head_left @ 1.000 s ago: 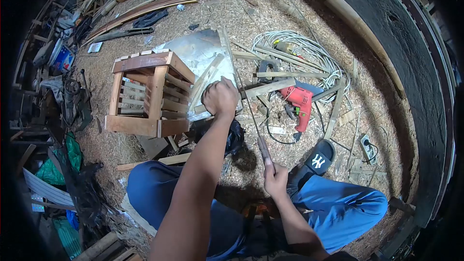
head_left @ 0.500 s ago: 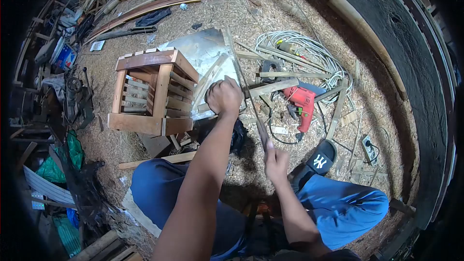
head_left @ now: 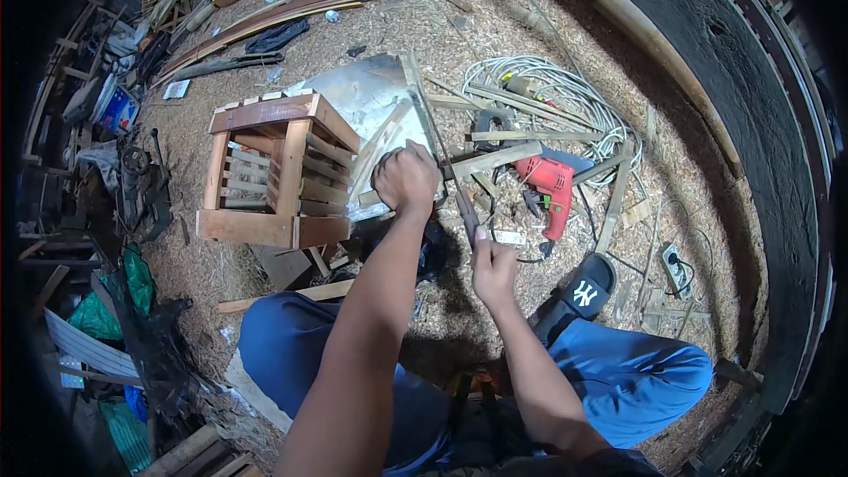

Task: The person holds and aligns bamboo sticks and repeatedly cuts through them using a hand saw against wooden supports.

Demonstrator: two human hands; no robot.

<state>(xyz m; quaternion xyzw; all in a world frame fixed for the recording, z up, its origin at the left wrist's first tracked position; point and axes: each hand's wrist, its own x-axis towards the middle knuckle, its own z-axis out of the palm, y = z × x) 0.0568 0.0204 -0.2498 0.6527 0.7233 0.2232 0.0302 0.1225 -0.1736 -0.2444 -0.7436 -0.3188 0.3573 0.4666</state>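
Observation:
My left hand (head_left: 407, 178) is closed in a fist over a wooden strip (head_left: 496, 160), holding it down on a pale, worn board (head_left: 353, 88). The strip sticks out to the right of my knuckles. My right hand (head_left: 494, 272) grips the handle of a long, thin-bladed handsaw (head_left: 461, 195). Its blade is seen nearly edge-on and runs away from me, crossing the strip just right of my left hand. Left of my fist stands a small slatted wooden frame (head_left: 289, 168).
A red power drill (head_left: 552, 185) lies on the right with its cord. Behind it are coiled grey cable (head_left: 609, 115) and loose wood strips. A power socket (head_left: 676, 269) is farther right. Wood shavings cover the ground. Long planks (head_left: 291, 13) lie at the back left.
My right hand has pushed the saw forward, away from me and slightly left. My left hand keeps its place on the wooden strip.

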